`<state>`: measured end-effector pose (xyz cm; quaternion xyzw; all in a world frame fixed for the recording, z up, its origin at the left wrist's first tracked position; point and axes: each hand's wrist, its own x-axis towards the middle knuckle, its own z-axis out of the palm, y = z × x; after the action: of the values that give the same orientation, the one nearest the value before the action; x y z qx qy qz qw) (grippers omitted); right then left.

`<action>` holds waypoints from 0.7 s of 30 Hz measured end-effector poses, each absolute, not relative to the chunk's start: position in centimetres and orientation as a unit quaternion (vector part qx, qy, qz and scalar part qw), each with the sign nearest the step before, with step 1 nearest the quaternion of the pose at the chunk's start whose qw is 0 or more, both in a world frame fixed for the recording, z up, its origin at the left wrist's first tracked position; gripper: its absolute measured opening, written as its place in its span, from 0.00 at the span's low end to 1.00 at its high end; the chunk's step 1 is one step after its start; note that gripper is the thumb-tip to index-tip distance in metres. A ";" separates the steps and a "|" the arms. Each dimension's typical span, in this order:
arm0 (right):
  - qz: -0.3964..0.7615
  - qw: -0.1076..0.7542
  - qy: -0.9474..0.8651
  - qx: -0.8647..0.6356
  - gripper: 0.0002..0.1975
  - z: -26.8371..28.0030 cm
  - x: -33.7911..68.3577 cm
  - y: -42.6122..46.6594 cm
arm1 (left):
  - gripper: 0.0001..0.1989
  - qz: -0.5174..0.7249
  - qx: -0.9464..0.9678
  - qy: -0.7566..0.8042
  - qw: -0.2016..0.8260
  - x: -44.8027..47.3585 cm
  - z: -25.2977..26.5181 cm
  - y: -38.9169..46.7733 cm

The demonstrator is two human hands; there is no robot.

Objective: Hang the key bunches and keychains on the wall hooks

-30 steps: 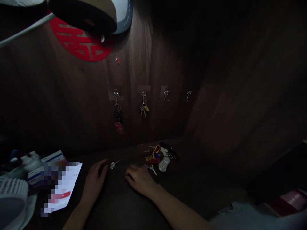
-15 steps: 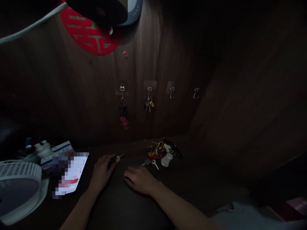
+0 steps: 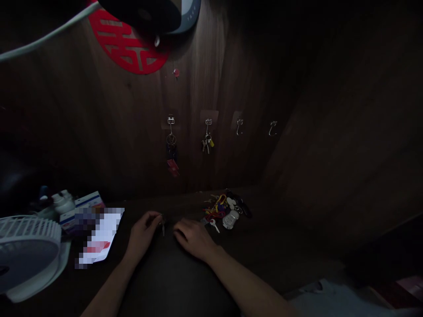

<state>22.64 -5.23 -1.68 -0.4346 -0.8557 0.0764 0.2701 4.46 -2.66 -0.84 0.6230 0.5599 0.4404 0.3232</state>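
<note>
My left hand (image 3: 144, 233) pinches a small bunch of keys (image 3: 163, 226) between thumb and fingertips; one key points down. Just to the right, my right hand (image 3: 193, 237) is low over the tabletop with its fingers curled inward. What is in those fingers, if anything, is hidden. Beyond the right hand lies a pile of keys (image 3: 214, 225) with red and yellow cords, a silver oval fob (image 3: 230, 219) and a dark strap (image 3: 243, 206). On the wall, one hook carries a key ring with red tags (image 3: 172, 167); another holds keys with a yellow tag (image 3: 207, 143).
Two bare hooks (image 3: 239, 127) are on the wall to the right. At the left stand a white fan (image 3: 33, 255), white bottles (image 3: 64, 202), boxes (image 3: 89, 200) and a blurred white card (image 3: 107, 235). A red paper cutout (image 3: 142, 59) is above, near a dark device (image 3: 188, 17).
The keys in my left hand have turned from pointing right to hanging downward, and that hand has risen slightly. My right hand has shifted a little, fingers still curled. The view has moved slightly.
</note>
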 end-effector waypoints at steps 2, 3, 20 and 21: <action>0.085 0.305 -0.842 -0.437 0.07 -1.7 22.6 -5.1 | 0.12 0.454 0.588 0.547 0.386 5.0 -0.4 -2.9; 0.089 0.321 -0.835 -0.438 0.07 -1.7 22.6 -5.1 | 0.12 0.458 0.572 0.538 0.418 5.2 -0.2 -3.0; 0.162 0.399 -0.794 -0.429 0.08 -1.5 22.6 -4.9 | 0.16 0.466 0.468 0.447 0.603 5.5 -0.5 -3.4; 0.168 0.398 -0.792 -0.431 0.08 -1.5 22.7 -4.9 | 0.16 0.467 0.464 0.440 0.611 5.5 -0.6 -3.4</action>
<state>22.65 -4.88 -1.52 -0.4313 -0.7920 0.1681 0.3981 5.48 -3.42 -0.59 0.4639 0.4399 0.4669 0.6110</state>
